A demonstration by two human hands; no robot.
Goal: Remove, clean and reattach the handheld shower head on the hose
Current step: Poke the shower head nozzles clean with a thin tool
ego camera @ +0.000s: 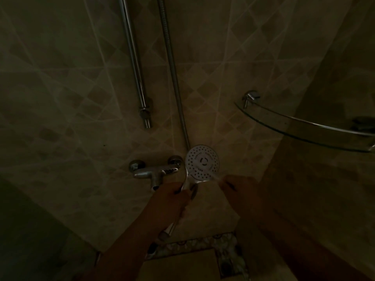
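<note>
In a dim shower corner, the round white shower head [202, 163] faces me with its spray holes showing. My left hand [172, 196] is closed around its chrome handle just below the face. My right hand [238, 188] is at the head's lower right edge, fingers pinched together, seemingly on something small and pale that is blurred; I cannot tell what it is. The metal hose [172, 63] runs down the wall from above to behind the head, and another stretch of it shows below my left hand.
A chrome mixer tap [154, 170] is fixed to the tiled wall just left of the head. A vertical slide rail [135, 63] ends above it. A curved glass corner shelf [300, 126] juts out at the right.
</note>
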